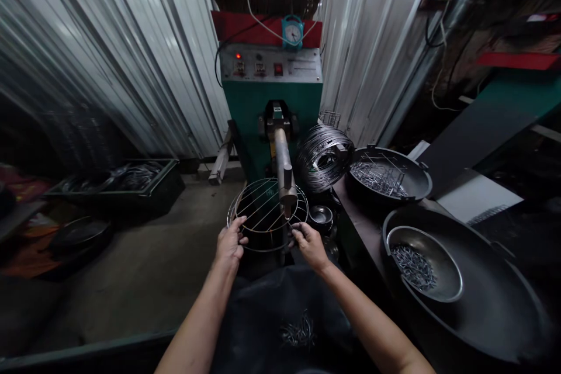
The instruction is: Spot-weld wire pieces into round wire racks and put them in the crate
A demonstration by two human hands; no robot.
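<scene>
A round wire rack (263, 223), with parallel bars and ring rims, is held level under the metal arm (283, 158) of a green machine (245, 105). My left hand (231, 239) is closed on the rack's left front rim, thumb on top. My right hand (310, 243) has its fingers pinched together at the right front rim, just beside the arm's pointed tip (287, 211). Whatever lies between those fingers is too small to make out. Below, several short bent wire pieces (300, 330) lie on the dark cloth over my lap (254, 315).
Right of the machine hangs a wire coil (324, 158). Beyond it are a dark pan (421, 178) of wire parts and a larger pan (495, 298) holding a metal bowl (456, 280) of small wire pieces. A green bin (169, 178) stands on the left floor.
</scene>
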